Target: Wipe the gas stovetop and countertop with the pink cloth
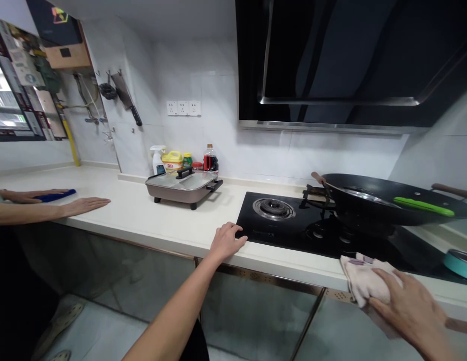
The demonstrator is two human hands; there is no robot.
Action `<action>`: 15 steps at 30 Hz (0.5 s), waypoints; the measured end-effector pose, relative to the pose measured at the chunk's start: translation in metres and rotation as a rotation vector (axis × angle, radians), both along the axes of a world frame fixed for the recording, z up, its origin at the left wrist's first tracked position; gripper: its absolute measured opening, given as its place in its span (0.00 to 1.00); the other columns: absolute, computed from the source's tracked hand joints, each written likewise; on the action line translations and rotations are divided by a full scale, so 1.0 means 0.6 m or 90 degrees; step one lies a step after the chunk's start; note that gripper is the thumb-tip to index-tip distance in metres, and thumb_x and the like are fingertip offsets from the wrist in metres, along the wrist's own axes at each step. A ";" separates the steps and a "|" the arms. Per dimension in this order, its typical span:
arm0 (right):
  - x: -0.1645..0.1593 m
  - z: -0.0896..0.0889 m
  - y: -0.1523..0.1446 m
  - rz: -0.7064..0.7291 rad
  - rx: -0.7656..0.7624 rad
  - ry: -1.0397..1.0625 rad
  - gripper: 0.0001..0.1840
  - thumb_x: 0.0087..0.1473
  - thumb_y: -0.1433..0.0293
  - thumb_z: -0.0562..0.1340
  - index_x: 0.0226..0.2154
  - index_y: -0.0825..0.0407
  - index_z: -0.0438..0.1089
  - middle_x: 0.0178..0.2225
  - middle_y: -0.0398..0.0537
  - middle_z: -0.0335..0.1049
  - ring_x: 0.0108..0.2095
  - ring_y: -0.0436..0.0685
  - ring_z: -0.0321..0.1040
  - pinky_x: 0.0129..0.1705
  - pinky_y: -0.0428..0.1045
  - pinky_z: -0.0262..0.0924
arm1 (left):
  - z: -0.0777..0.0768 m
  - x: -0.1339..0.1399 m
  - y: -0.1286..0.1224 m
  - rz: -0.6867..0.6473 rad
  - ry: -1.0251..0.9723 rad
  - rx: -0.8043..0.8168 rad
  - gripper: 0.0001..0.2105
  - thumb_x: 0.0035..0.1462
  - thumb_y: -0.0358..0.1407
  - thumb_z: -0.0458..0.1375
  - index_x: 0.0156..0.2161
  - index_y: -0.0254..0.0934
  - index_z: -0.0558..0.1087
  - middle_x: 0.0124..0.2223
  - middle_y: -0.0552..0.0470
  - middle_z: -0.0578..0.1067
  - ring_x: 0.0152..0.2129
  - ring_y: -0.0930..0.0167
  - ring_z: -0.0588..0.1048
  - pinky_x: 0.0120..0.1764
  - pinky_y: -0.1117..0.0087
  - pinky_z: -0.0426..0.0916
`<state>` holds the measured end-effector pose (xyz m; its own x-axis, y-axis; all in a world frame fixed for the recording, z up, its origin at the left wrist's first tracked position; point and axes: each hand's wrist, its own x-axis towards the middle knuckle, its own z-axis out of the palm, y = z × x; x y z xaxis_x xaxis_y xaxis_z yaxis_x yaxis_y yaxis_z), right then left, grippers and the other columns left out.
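Observation:
My left hand [227, 241] rests on the front of the white counter, its fingers apart, the tips touching the near left corner of the black gas cooktop [293, 243]. It holds nothing. My right hand [412, 303] is closed on a pale cloth [368, 281], bunched at the counter's front edge just before the cooktop, and part of the cloth hangs below the edge. Behind it a large black wok [372, 213] sits on the right burner with a green-handled tool [423, 206] lying in it. The left burner [274, 208] is bare.
A lidded electric pan [180, 188] stands left of the cooktop, with several bottles behind it. At far left a co-worker's hand [86, 205] lies on the counter, the other on a blue cloth [56, 195]. A range hood [349, 60] hangs overhead; a turquoise round object [459, 263] sits at right.

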<state>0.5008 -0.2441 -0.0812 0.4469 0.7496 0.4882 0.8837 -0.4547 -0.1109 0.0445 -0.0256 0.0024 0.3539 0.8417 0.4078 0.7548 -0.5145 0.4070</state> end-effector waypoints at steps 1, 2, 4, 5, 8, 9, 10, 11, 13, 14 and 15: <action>-0.009 0.004 0.001 -0.018 -0.011 -0.008 0.35 0.53 0.52 0.57 0.60 0.46 0.68 0.64 0.67 0.58 0.67 0.80 0.51 0.56 0.76 0.57 | 0.001 0.002 -0.002 0.003 0.006 0.004 0.16 0.63 0.43 0.60 0.52 0.40 0.78 0.53 0.46 0.76 0.55 0.58 0.73 0.60 0.56 0.62; -0.025 0.010 0.004 -0.036 -0.027 -0.022 0.35 0.54 0.52 0.57 0.61 0.47 0.67 0.64 0.67 0.58 0.67 0.80 0.52 0.55 0.75 0.58 | 0.002 0.004 -0.004 0.006 0.012 0.006 0.16 0.63 0.43 0.60 0.52 0.40 0.77 0.53 0.45 0.76 0.55 0.58 0.72 0.60 0.55 0.62; -0.074 0.023 0.017 -0.055 -0.065 -0.042 0.35 0.54 0.53 0.58 0.62 0.48 0.66 0.64 0.68 0.58 0.66 0.81 0.53 0.54 0.75 0.59 | 0.004 0.006 -0.007 0.008 0.022 0.007 0.17 0.63 0.44 0.60 0.53 0.40 0.77 0.53 0.45 0.76 0.55 0.57 0.72 0.60 0.54 0.62; -0.105 0.031 0.027 -0.050 -0.084 -0.045 0.35 0.54 0.54 0.60 0.62 0.49 0.66 0.65 0.68 0.57 0.66 0.81 0.53 0.54 0.75 0.59 | 0.005 0.007 -0.008 0.008 0.024 0.006 0.18 0.63 0.45 0.60 0.53 0.39 0.77 0.53 0.45 0.76 0.56 0.56 0.72 0.60 0.54 0.62; -0.219 0.054 0.063 0.023 -0.118 -0.056 0.37 0.50 0.58 0.66 0.62 0.49 0.66 0.65 0.67 0.58 0.66 0.80 0.52 0.56 0.75 0.55 | 0.004 0.006 -0.008 0.008 0.025 0.003 0.19 0.63 0.47 0.59 0.53 0.40 0.77 0.54 0.44 0.75 0.56 0.56 0.71 0.60 0.53 0.62; -0.260 0.061 0.077 0.065 -0.111 -0.066 0.38 0.49 0.59 0.67 0.62 0.48 0.66 0.65 0.66 0.59 0.66 0.79 0.52 0.57 0.75 0.54 | 0.003 0.005 -0.007 0.007 0.025 0.004 0.19 0.63 0.48 0.59 0.53 0.40 0.77 0.54 0.44 0.75 0.56 0.57 0.71 0.60 0.53 0.61; -0.301 0.066 0.092 0.108 -0.099 -0.073 0.38 0.47 0.60 0.69 0.62 0.48 0.66 0.64 0.65 0.60 0.66 0.78 0.52 0.59 0.74 0.53 | 0.001 0.004 -0.006 0.005 0.024 0.008 0.19 0.63 0.48 0.59 0.53 0.39 0.77 0.54 0.44 0.75 0.56 0.57 0.72 0.60 0.54 0.62; -0.341 0.071 0.107 0.154 -0.086 -0.078 0.39 0.46 0.61 0.70 0.61 0.47 0.66 0.64 0.64 0.62 0.66 0.78 0.53 0.60 0.73 0.51 | 0.000 0.002 -0.004 0.003 0.022 0.014 0.19 0.64 0.48 0.59 0.54 0.39 0.77 0.54 0.44 0.75 0.56 0.57 0.72 0.60 0.54 0.62; -0.412 0.076 0.137 0.230 -0.059 -0.075 0.41 0.43 0.59 0.73 0.60 0.46 0.67 0.64 0.63 0.63 0.65 0.76 0.54 0.61 0.72 0.49 | -0.003 -0.002 -0.001 -0.002 0.016 0.027 0.20 0.63 0.48 0.60 0.54 0.39 0.77 0.54 0.44 0.76 0.56 0.58 0.72 0.60 0.54 0.62; -0.442 0.076 0.150 0.260 -0.047 -0.069 0.42 0.42 0.58 0.75 0.60 0.45 0.68 0.63 0.62 0.64 0.65 0.76 0.55 0.62 0.72 0.48 | -0.004 -0.004 0.000 -0.005 0.013 0.032 0.19 0.64 0.48 0.60 0.53 0.39 0.77 0.54 0.44 0.76 0.56 0.58 0.72 0.60 0.55 0.62; -0.466 0.075 0.161 0.286 -0.034 -0.063 0.43 0.41 0.56 0.76 0.60 0.44 0.68 0.63 0.62 0.65 0.64 0.76 0.56 0.63 0.73 0.47 | -0.005 -0.007 0.002 -0.009 0.010 0.035 0.19 0.64 0.48 0.60 0.53 0.39 0.77 0.54 0.44 0.76 0.56 0.58 0.72 0.60 0.55 0.62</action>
